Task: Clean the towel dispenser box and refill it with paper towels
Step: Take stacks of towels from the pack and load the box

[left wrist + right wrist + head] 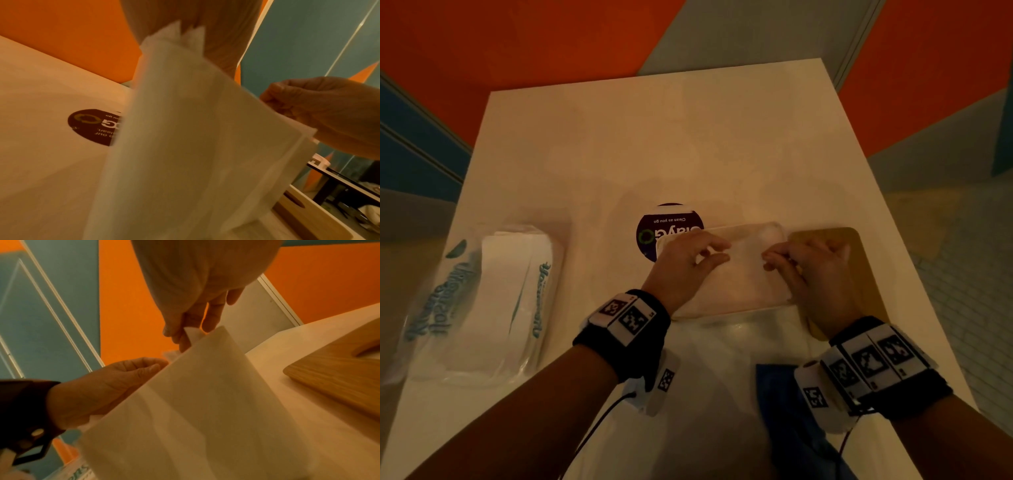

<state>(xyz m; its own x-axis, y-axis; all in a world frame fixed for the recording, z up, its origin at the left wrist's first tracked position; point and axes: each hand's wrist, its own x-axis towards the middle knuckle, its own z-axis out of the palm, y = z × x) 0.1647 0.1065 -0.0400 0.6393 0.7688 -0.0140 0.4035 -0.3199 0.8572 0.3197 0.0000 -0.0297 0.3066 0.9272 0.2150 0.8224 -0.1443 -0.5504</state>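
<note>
A folded stack of white paper towels [736, 274] is held between both hands at the table's middle. My left hand [717, 255] pinches its left upper edge, and my right hand [774, 260] pinches its right upper edge. The right wrist view shows my right hand [180, 335] holding a top corner of the towels [195, 402] while my left hand [156, 365] grips the opposite edge. In the left wrist view the towels [185, 146] stand upright and fill the middle. A white rounded box rim [779, 228] shows just behind the towels. The wooden slotted lid [839, 270] lies to the right.
An opened plastic pack of paper towels [493, 298] lies at the table's left. A blue cloth [784, 414] rests near the front edge under my right wrist. A round dark sticker [654, 233] is on the white table [654, 144]. Orange and teal walls stand behind.
</note>
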